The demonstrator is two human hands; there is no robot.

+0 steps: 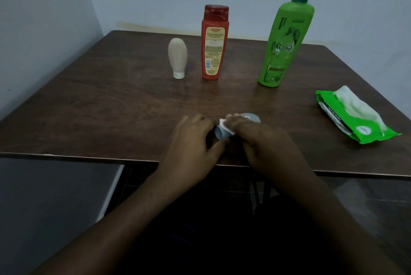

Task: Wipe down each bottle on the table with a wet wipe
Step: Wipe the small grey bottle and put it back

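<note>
Small grey bottle (220, 133) near table (89, 119) front edge, left hand (191, 141) gripping it, right hand (264, 141) clutching wipe (224, 125).

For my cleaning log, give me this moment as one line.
step: wiping small grey bottle | left hand: holds bottle | right hand: rubs wipe | waiting: cream, red, green bottles

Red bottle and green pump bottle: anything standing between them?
Nothing. In the head view, only bare table shows between the red bottle and the green pump bottle.
</note>
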